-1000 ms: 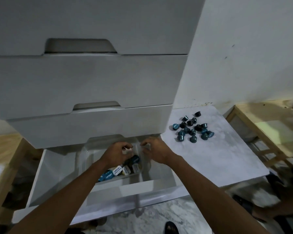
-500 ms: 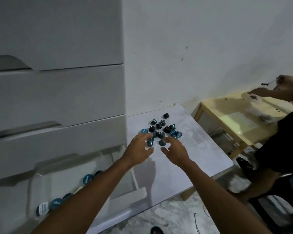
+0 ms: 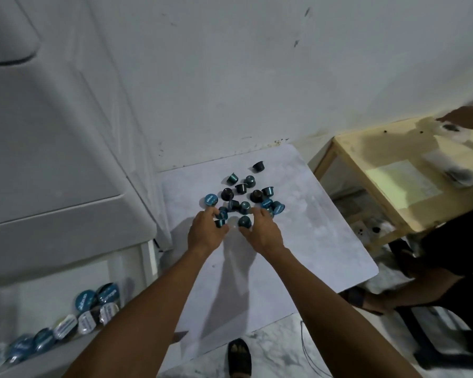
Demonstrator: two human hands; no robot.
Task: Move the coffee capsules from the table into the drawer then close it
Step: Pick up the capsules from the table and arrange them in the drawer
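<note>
Several dark and teal coffee capsules (image 3: 241,189) lie in a loose cluster at the far side of the white marbled table (image 3: 298,255). My left hand (image 3: 206,233) is at the cluster's near edge, its thumb and fingers curled round a teal capsule (image 3: 220,222). Beside it my right hand (image 3: 260,231) pinches another teal capsule (image 3: 244,221) between thumb and fingers. The bottom drawer (image 3: 147,259) stands open at the lower left, with several capsules (image 3: 93,304) lying inside, foil lids showing.
The white drawer unit (image 3: 52,159) rises on the left against the wall. A pale wooden table (image 3: 393,165) stands to the right, where another person (image 3: 459,241) is working. My sandalled foot (image 3: 239,356) and a thin cable (image 3: 307,353) are on the marble floor.
Both hands left the drawer, swung right to the table and have closed on two capsules at the cluster's near edge. The view turned right with them.
</note>
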